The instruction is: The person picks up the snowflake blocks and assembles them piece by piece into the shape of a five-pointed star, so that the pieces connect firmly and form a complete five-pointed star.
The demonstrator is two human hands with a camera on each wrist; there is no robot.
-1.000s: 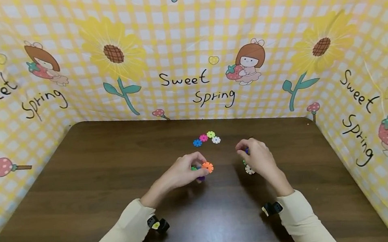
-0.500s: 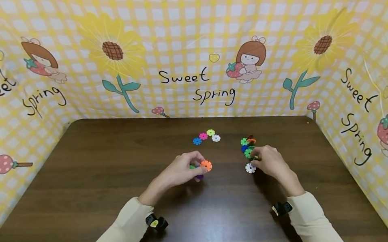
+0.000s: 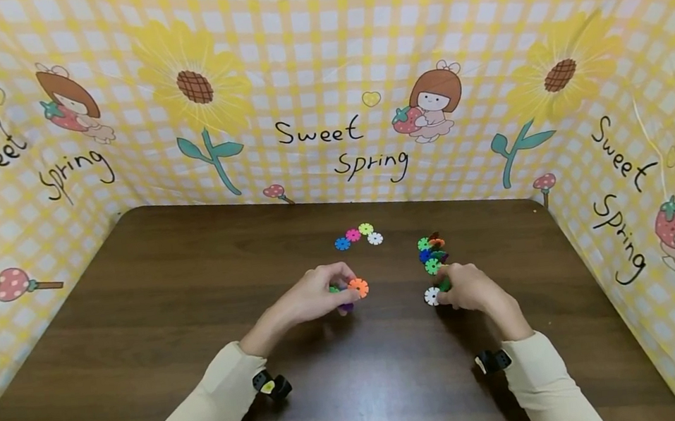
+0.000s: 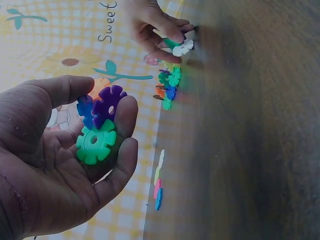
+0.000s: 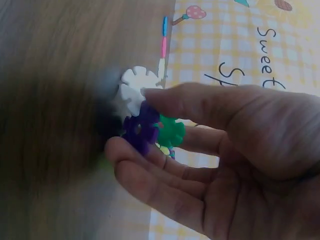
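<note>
My left hand (image 3: 311, 299) holds a cluster of plastic snowflake discs between thumb and fingers. An orange disc (image 3: 358, 288) faces up in the head view; purple (image 4: 102, 106), blue (image 4: 85, 111) and green (image 4: 90, 150) discs show in the left wrist view. To the right, low over the table, my right hand (image 3: 478, 288) pinches a white snowflake disc (image 3: 431, 296) with the thumb. Against its fingers in the right wrist view are a purple disc (image 5: 149, 132) and a green disc (image 5: 172, 132). The fingers partly hide these pieces.
Just beyond the right hand lies a pile of discs, among them green (image 3: 432, 267), blue (image 3: 424, 256) and orange (image 3: 438, 243). Farther back is an arc of blue (image 3: 343, 244), pink (image 3: 352, 235), yellow (image 3: 366, 229) and white (image 3: 375, 239) discs. Checked cloth (image 3: 296, 88) walls the brown table (image 3: 163, 297).
My right hand has moved from over the pile toward me and right, uncovering it, and now pinches the white disc. The left hand has stayed nearly still with its discs.
</note>
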